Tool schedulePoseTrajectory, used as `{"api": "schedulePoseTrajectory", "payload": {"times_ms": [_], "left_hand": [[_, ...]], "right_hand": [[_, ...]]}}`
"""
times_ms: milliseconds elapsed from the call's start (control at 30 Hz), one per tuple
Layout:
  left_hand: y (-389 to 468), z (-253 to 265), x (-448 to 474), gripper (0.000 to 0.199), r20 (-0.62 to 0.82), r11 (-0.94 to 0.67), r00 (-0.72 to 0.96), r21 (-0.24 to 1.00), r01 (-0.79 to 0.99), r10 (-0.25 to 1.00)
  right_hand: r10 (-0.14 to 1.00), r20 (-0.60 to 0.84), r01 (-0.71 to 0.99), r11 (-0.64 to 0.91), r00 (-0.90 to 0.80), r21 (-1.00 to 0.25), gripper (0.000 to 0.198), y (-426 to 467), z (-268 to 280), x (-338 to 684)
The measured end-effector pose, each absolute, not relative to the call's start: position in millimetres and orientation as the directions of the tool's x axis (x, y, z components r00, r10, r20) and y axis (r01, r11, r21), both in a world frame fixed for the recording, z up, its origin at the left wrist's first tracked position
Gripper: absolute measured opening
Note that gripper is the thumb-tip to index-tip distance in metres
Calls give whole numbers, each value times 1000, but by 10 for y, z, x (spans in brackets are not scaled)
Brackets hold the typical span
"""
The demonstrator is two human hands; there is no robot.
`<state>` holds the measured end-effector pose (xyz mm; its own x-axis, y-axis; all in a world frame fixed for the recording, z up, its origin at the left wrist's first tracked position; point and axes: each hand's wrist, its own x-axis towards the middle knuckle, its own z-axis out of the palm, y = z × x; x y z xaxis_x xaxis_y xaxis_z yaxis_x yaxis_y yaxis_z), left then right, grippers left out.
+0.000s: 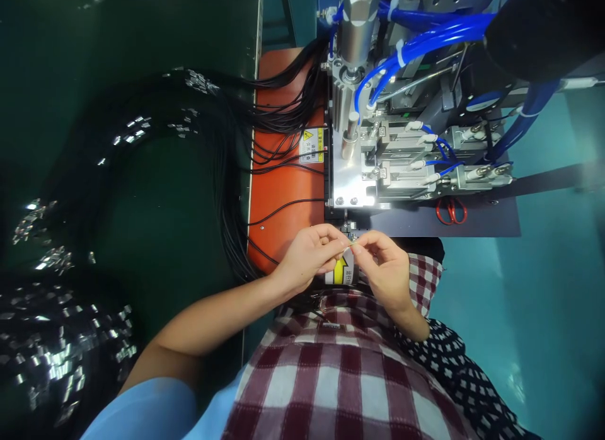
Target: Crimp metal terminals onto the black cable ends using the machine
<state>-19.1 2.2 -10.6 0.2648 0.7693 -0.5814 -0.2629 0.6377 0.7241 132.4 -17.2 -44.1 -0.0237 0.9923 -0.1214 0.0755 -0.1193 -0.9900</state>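
Left hand (312,254) and right hand (385,266) meet fingertip to fingertip, both pinching the same tiny pale wire end (352,243) between thumb and forefinger; too small to tell what the tip is. The pinch sits just below the machine's metal plate (352,191) and right above a yellow arrow label (341,271), which the hands partly cover. To the left of the grip, an orange pad (283,188) carries loose black wires (283,112) that fan off further left into a big bundle with shiny metal terminals (51,358) on the dark green table (165,207). Above the grip, pneumatic cylinders and blue air hoses (425,40). Up and right of it, red scissors (451,211) lie on the machine base. Checked apron (340,377) below the hands.
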Motion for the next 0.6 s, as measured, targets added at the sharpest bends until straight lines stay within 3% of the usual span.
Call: {"api": "schedulePoseTrajectory", "payload": {"times_ms": [133,333,600], "left_hand": [[16,-97,-184,30,-582,630,241,727,-273,777],[13,-115,-193,30,-575,624,245,733,-269,781],[21,-108,-195,32,-565,629,288,741,-235,773]], "right_hand": [[997,-80,124,-78,-15,-989,11,-190,-438,1333],[985,-158,50,-154,-75,-987,7,-173,-427,1404],[992,96,324,118,-84,-939,6,-126,-352,1422]]}}
